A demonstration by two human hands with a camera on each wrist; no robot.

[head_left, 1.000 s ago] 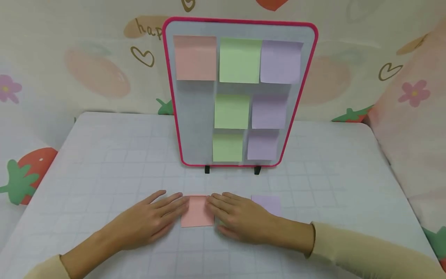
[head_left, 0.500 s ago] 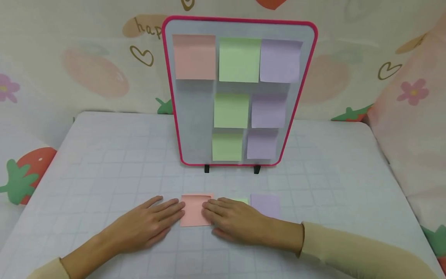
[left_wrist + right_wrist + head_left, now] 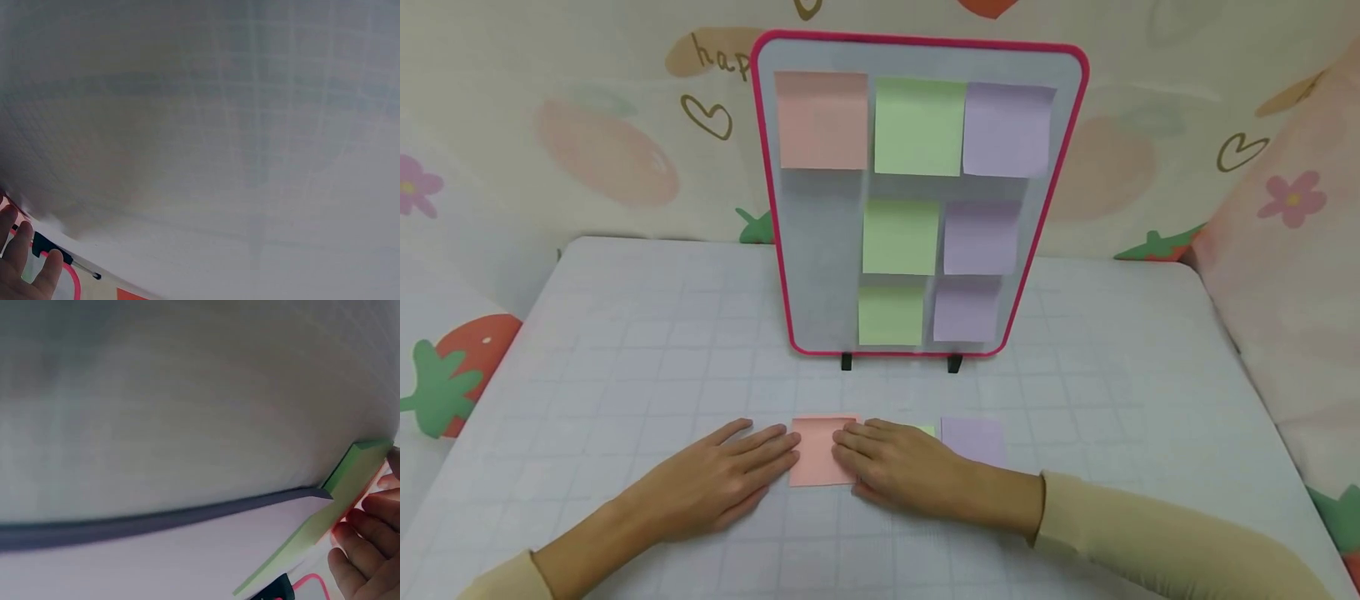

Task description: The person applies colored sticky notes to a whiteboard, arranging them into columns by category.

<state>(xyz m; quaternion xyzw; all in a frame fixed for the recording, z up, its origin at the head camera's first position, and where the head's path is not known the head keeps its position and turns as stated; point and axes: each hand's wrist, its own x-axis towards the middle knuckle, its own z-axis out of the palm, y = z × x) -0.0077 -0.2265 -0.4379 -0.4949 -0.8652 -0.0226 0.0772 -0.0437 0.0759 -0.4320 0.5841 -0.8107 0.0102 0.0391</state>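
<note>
A pad of pink sticky notes [image 3: 815, 460] lies on the table between my two hands, with a thin darker band along its far edge. My left hand [image 3: 722, 483] rests on the table, its extended fingertips at the pad's left edge. The fingers of my right hand [image 3: 902, 469] lie over the pad's right side and hide it. Beneath and behind that hand is a green sticky note pad [image 3: 927, 432], mostly covered. Beside it sits a purple sticky note pad [image 3: 972, 440]. In the right wrist view, the green pad [image 3: 353, 478] stands next to the purple pad [image 3: 219, 556].
A pink-framed whiteboard [image 3: 820, 308] stands upright behind the pads on black feet [image 3: 954, 363]. On it are a pink note [image 3: 823, 121] at top left, a column of green notes [image 3: 900, 237] and a column of purple notes [image 3: 981, 239]. Patterned cloth [image 3: 602, 167] surrounds the table.
My right hand has moved slightly left over the pink pad, uncovering a strip of the green pad. My left fingertips have drawn back slightly to the pad's left edge.
</note>
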